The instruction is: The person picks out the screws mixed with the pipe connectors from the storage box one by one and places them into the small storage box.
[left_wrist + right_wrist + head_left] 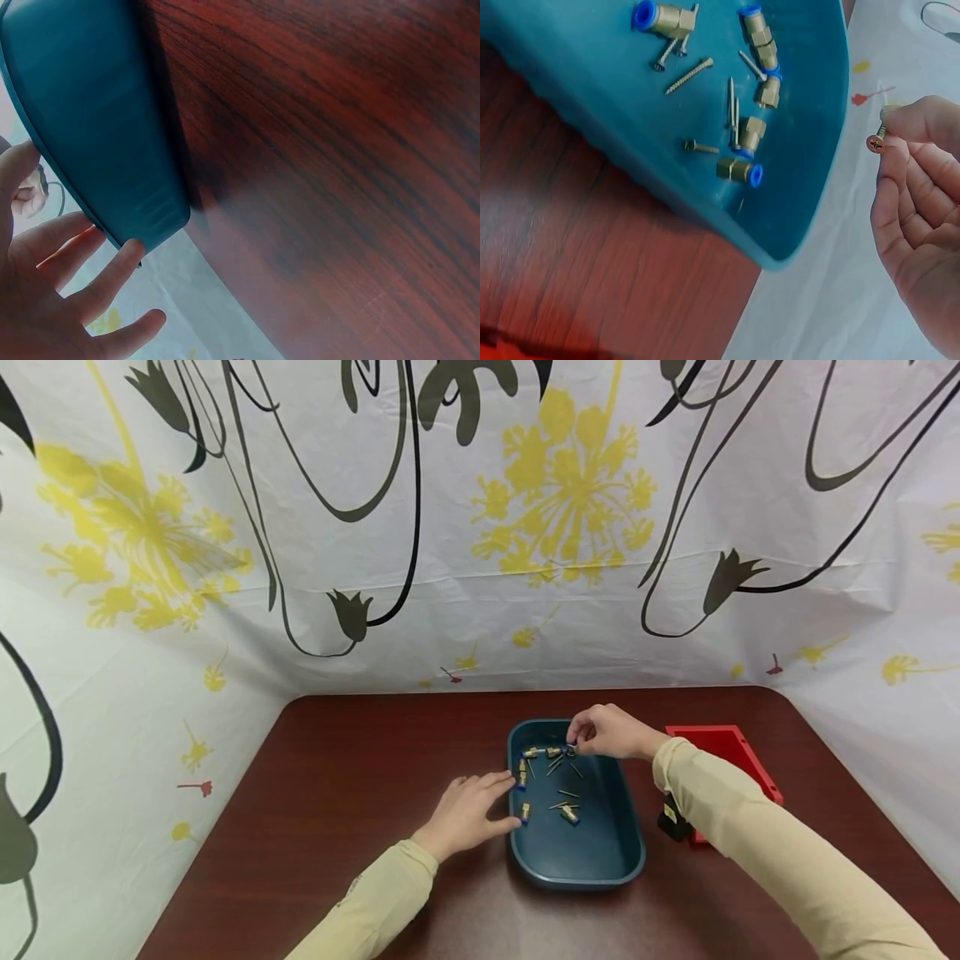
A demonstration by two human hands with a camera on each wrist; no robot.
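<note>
A right hand [926,199] pinches a cross-head screw [877,141] between thumb and forefinger at the far end of a blue tray [814,150], its other fingers curled toward the palm. Brass fittings [751,135] with blue collars lie among loose screws [690,76] on the tray floor, two of the fittings end to end near the left wall. Dark wood table [592,255] spreads to the tray's right, reaching a strip of red [495,349], while a white cloth [817,315] hangs beyond the far edge.
</note>
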